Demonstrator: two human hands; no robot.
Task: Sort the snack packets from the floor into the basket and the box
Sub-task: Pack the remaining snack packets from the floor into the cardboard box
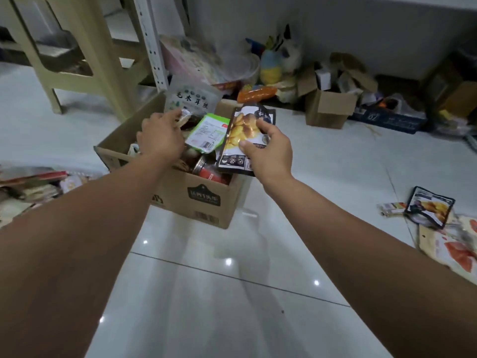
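Your right hand (268, 148) pinches a dark packet (247, 135) above the right edge of the box (201, 200). Your left hand (161, 136) is inside the box, fingers on a small packet (186, 115); grip unclear.

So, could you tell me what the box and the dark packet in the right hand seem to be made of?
Box: matte brown cardboard, by folded flaps and printed barcode. Dark packet: probably glossy plastic film; it bends and shines in the right hand.

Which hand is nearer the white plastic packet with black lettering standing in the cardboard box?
Left. The left hand is just below the white packet; the right hand grips a black snack packet further right.
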